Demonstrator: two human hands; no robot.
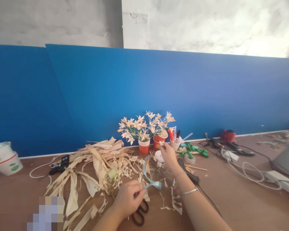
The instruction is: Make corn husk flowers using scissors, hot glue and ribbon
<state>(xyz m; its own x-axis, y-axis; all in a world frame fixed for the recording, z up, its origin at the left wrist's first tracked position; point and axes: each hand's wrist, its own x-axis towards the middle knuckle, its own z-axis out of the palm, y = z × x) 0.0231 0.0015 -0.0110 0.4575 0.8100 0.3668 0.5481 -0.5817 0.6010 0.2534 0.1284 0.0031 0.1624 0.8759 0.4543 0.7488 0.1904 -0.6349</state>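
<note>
My left hand [128,198] is closed in a pinch low in the middle, with a light-blue ribbon [156,184] running from its fingertips. Under that hand lies a pair of scissors [140,211], only its black handles showing. My right hand [170,155] reaches forward, its fingertips closed on a small cream husk flower [161,143] in front of an orange paper cup [156,145]. To the left, a second orange cup [144,147] bears green-stemmed cream flowers [137,126]. Beneath my right hand is a white roll [159,156], partly covered.
Dried corn husks [98,160] and scraps cover the table left of centre. A pen cup [175,144], green pipe-cleaner pieces [195,149] and a black glue gun [189,171] sit right. Farther right are cables [245,173]. A blue partition [159,86] stands behind.
</note>
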